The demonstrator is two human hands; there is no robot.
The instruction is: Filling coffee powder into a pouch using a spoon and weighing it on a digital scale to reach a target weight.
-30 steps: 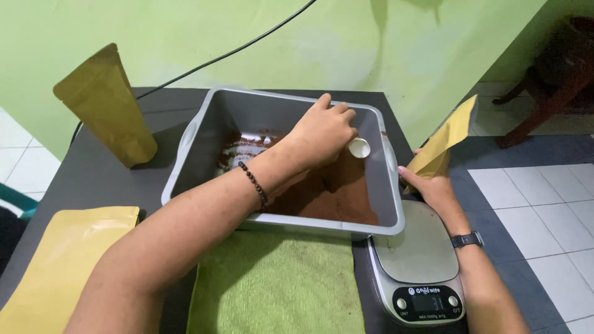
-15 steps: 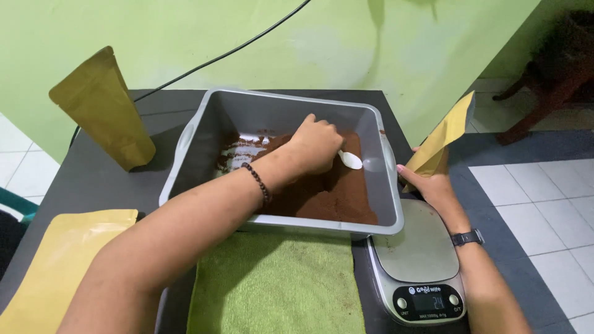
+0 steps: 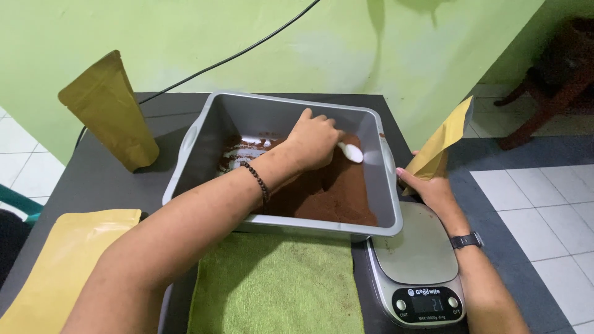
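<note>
1. Standing yellow pouch (image 3: 110, 111), upright, back left of dark table (image 3: 99, 179), near the green wall (image 3: 185, 37).
2. Flat stack of yellow pouches (image 3: 59, 266) lying at front left table edge.
3. Green cloth (image 3: 275, 287) spread at the front, touching the grey tub's near side.
4. Black cable (image 3: 229, 59) running across the wall down to the table.
5. Dark wooden furniture (image 3: 557, 80) at far right on tiled floor (image 3: 538, 204).
6. Teal chair part (image 3: 15, 201) at the left edge.
</note>
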